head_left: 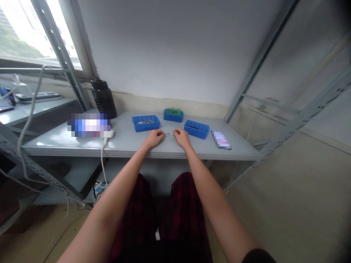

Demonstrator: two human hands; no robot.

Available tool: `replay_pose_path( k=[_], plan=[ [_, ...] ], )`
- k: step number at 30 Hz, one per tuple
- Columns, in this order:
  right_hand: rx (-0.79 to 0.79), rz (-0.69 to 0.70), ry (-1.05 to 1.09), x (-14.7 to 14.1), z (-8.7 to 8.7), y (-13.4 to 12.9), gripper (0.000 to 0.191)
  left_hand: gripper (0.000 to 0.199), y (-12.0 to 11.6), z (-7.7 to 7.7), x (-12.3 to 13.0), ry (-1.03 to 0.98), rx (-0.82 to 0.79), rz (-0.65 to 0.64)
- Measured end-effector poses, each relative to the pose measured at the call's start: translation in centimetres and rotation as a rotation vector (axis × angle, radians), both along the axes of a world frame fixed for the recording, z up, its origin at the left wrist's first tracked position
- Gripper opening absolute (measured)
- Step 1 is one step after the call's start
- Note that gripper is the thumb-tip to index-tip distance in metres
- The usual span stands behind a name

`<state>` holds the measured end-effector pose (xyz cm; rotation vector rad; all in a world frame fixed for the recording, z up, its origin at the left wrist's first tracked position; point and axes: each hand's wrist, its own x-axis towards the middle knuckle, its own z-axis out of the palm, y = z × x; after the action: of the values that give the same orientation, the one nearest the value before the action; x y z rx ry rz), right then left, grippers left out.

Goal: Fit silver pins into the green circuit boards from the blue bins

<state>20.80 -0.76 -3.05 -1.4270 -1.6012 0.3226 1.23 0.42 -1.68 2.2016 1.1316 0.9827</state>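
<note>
Thin rod, pinched by the left hand, points three o'clock toward the right hand, whose hold I can't tell.

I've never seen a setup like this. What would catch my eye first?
Probably the three blue rectangular plastic trays on the grey metal shelf, the back one heaped with bright green pieces. In front of them, a bare left hand pinches a slim dark rod-like piece, with the bare right hand close by. At the back left, a tall black bottle stands out against the pale wall.
</note>
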Motion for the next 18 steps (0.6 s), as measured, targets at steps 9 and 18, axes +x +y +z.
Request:
replay_pose_path(
  k=[9,18],
  plan=[
    [0.029,0.010,-0.032,-0.19,0.39,-0.30,0.015,0.030,-0.01,0.03,0.07,-0.013,-0.002,0.011],
    [0.038,-0.099,0.041,0.39,-0.16,0.37,0.020,0.028,0.02,-0.03,0.07,-0.011,-0.012,0.016]
  ],
)
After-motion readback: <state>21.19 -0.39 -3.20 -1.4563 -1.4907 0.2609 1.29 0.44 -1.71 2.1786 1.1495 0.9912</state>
